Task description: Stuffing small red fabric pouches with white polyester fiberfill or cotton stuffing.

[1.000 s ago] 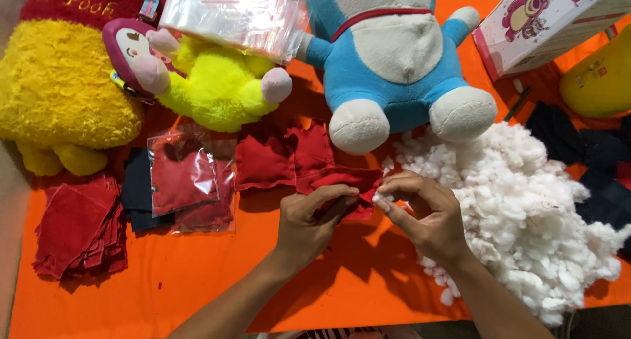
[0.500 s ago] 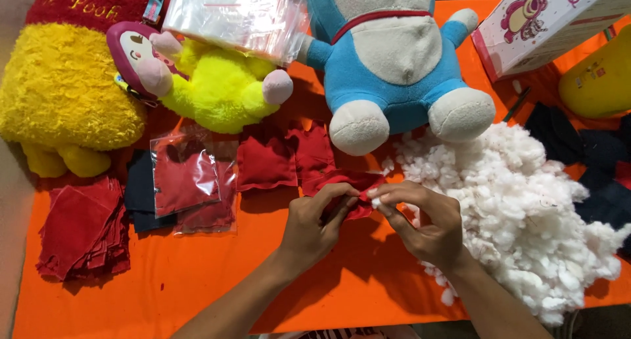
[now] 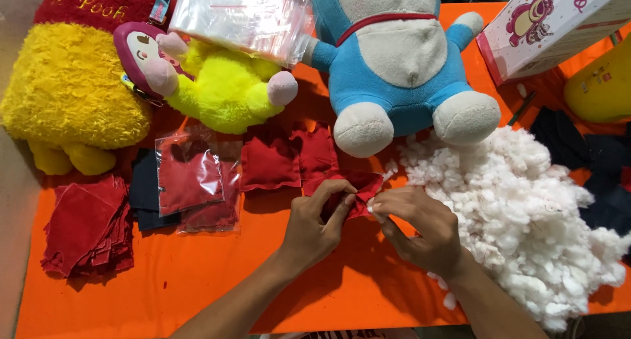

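Red fabric pouch (image 3: 355, 188) sits pinched between both hands, left hand (image 3: 319, 224) gripping its near edge, right hand (image 3: 420, 230) pressing a stuffing wisp (image 3: 372, 209) in from the right.

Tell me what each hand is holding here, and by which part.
Both hold one small red fabric pouch: the left hand pinches its near edge, the right hand grips its right end beside the white stuffing.

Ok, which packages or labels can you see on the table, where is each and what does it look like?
Clear plastic bags: top centre, a flat stack lying on the yellow plush.
Bagged red pieces: left of the hands, small clear pouches.
Cardboard box: top right, white and pink, cartoon bear printed.
Hang tag: top left, small, on the red plush.
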